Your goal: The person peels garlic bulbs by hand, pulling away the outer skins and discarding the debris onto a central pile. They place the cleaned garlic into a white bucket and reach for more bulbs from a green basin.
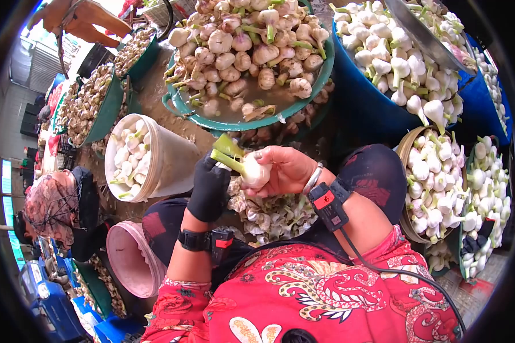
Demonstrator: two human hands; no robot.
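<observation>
A white garlic bulb with a green stem is gripped in the fingers of my bare right hand. Beside it, my left hand, in a black glove, is closed near the stem. A green, blade-like piece shows just above the left fingers; its lower end is hidden by the hand. Under both hands lies a pile of garlic and peelings. Beyond them, a green basin holds unpeeled garlic in murky water.
A white bucket of garlic and a pink bucket stand at the left. Blue tubs and baskets of white garlic stand at the right, a long blade over one. Another person is at the far left.
</observation>
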